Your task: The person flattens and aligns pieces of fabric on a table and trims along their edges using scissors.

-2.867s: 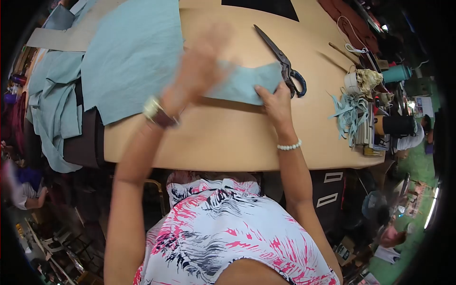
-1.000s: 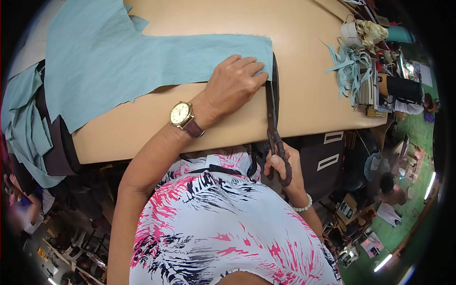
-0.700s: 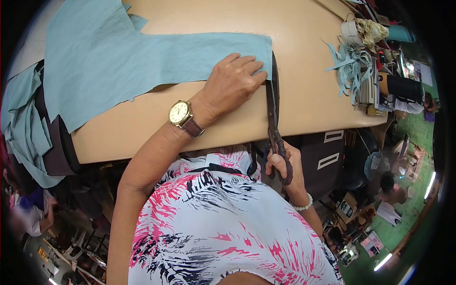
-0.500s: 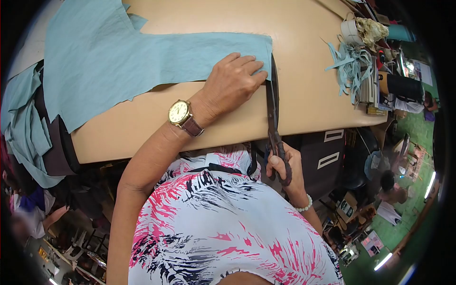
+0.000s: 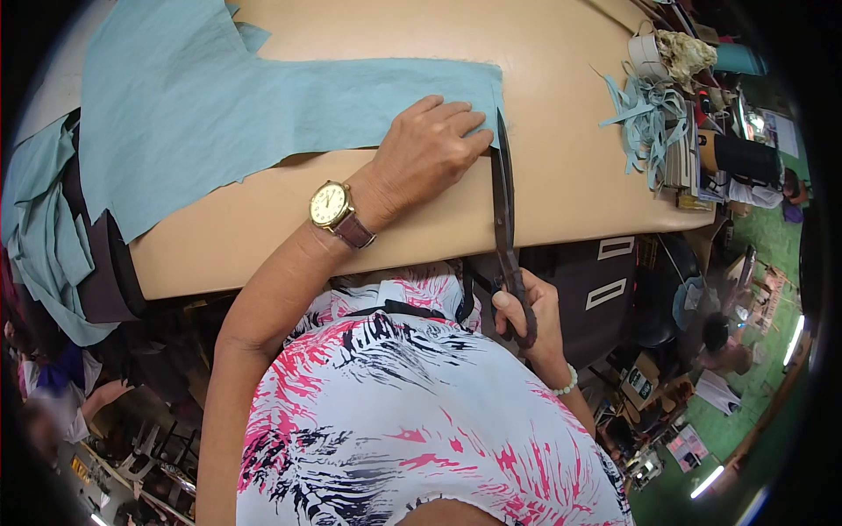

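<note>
My left hand [image 5: 431, 145] rests knuckles-up on the right end of a light blue fabric piece [image 5: 193, 114], its fingers a little apart, pressing the cloth to the table. A watch [image 5: 331, 208] with a brown strap is on that wrist. My right hand [image 5: 537, 316] is closed around the handles of large dark scissors [image 5: 503, 197] just off the table's front edge. The scissors' blades point away from me, nearly together, and their tip lies over the fabric's right edge beside my left fingertips.
The tan table [image 5: 579, 158] has a rounded front edge. Light blue fabric strips [image 5: 649, 123] are heaped at its right, near a white container [image 5: 647, 57]. More blue cloth [image 5: 48, 228] hangs at the left. Other people are in the background.
The scissors' blades have come closer together, and the grip of my right hand has tightened. My left hand and the fabric have barely moved.
</note>
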Motion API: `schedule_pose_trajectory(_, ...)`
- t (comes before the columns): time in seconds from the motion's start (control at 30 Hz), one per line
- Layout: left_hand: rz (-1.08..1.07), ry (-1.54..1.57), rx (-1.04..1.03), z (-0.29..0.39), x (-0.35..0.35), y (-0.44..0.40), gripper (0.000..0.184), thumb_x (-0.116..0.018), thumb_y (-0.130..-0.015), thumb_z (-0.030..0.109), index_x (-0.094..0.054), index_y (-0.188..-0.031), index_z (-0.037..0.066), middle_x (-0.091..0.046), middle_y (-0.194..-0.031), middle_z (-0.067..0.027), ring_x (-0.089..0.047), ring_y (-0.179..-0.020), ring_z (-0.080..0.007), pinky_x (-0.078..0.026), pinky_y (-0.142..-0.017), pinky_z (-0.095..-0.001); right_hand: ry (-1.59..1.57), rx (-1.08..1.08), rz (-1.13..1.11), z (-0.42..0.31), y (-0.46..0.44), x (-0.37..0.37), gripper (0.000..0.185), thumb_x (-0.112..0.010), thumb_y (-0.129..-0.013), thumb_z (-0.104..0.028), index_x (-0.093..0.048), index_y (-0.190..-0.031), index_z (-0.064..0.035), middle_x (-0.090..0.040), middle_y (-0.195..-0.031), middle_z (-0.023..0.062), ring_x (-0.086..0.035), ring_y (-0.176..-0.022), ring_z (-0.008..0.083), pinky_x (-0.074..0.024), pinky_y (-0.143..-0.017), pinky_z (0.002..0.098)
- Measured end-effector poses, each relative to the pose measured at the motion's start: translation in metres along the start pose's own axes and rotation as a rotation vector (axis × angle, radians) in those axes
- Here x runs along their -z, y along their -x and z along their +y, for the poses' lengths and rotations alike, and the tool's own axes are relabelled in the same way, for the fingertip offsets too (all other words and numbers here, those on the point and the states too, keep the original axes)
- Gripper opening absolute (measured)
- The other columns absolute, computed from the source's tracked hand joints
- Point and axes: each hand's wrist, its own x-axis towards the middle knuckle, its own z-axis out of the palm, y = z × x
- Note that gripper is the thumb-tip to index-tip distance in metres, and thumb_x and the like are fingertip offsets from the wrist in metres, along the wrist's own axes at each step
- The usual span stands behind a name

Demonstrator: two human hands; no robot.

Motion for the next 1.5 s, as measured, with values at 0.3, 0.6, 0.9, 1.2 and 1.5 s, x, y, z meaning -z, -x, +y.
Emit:
schedule_pose_trajectory(0.3,0.015,-0.004,-0.015,0.002,0.000,0.001,0.014,-0.062,-0.071,0.011,-0.063,-0.084,0.008,-0.063,-0.095,-0.0053,-0.060,-0.092,-0.0211,-0.047,-0.082,-0.0375,-0.028,0.053,-0.046,0.000,0.001,0.004,0.021,-0.067,-0.075,-0.015,-0.050,-0.070,-0.0035,-0.049,-0.055,-0.0007,-0.047,-0.046,0.0046,-0.0375,-0.044,0.0182)
schedule_pose_trajectory(0.6,0.005,-0.003,-0.019,0.002,0.000,0.002,0.014,-0.062,-0.071,0.011,-0.063,-0.085,0.008,-0.063,-0.095,-0.0053,-0.060,-0.092,-0.0209,-0.047,-0.083,-0.0376,-0.032,0.045,-0.024,0.001,0.001,0.001,0.021,-0.067,-0.076,-0.015,-0.050,-0.070,-0.0035,-0.049,-0.055,-0.0008,-0.046,-0.045,0.0044,-0.0366,-0.043,0.0181)
schedule_pose_trajectory(0.9,0.035,0.005,-0.022,0.002,-0.002,0.002,0.014,-0.063,-0.070,0.010,-0.064,-0.084,0.008,-0.063,-0.095,-0.0057,-0.060,-0.091,-0.0213,-0.047,-0.082,-0.0374,0.006,-0.022,0.006,0.005,0.002,0.004,0.021,-0.067,-0.077,-0.014,-0.050,-0.069,-0.0043,-0.049,-0.051,-0.0017,-0.044,-0.041,0.0037,-0.0338,-0.039,0.0179)
schedule_pose_trajectory(1.2,0.038,0.040,-0.033,0.004,-0.001,0.005,0.015,-0.064,-0.069,0.009,-0.064,-0.084,0.008,-0.063,-0.095,-0.0061,-0.060,-0.092,-0.0222,-0.048,-0.081,-0.0376,-0.152,0.075,-0.078,0.008,0.002,0.011,0.023,-0.066,-0.075,-0.019,-0.051,-0.071,-0.0021,-0.049,-0.053,0.0002,-0.046,-0.042,0.0058,-0.0360,-0.041,0.0185)
schedule_pose_trajectory(1.5,0.050,0.071,-0.046,0.012,0.003,0.008,0.019,-0.065,-0.067,0.009,-0.064,-0.085,0.008,-0.063,-0.097,-0.0051,-0.060,-0.092,-0.0211,-0.048,-0.081,-0.0374,-0.056,0.097,-0.061,0.002,-0.010,0.006,0.030,-0.065,-0.074,-0.027,-0.050,-0.072,-0.0011,-0.049,-0.053,0.0021,-0.046,-0.042,0.0073,-0.0364,-0.041,0.0194)
